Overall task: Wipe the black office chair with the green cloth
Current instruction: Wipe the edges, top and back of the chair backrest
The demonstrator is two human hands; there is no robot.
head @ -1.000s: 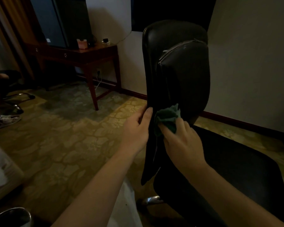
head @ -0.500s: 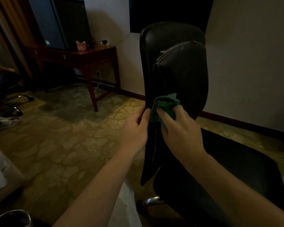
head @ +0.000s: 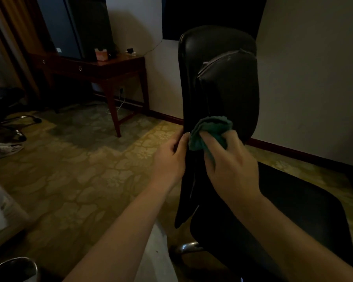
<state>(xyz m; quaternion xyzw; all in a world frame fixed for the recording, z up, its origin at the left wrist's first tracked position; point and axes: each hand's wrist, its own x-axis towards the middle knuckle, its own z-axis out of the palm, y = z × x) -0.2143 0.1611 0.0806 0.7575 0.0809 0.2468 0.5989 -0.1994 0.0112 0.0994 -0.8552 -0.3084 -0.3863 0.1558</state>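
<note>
The black office chair point(head: 228, 82) stands right in front of me, its tall leather backrest seen edge-on and its seat spreading to the lower right. My left hand point(head: 170, 157) grips the backrest's left edge at mid height. My right hand point(head: 230, 165) presses the bunched green cloth point(head: 210, 131) against the backrest's inner face, just right of that edge. The cloth's lower part is hidden under my fingers.
A dark wooden desk point(head: 110, 68) with a monitor and small items stands at the back left against the wall. Another chair's metal base point(head: 16, 129) and a shoe point(head: 6, 149) lie at the far left. Patterned carpet point(head: 80, 169) covers the floor.
My right hand has slid the green cloth upward along the backrest over the last second. My left hand keeps its hold on the backrest's edge.
</note>
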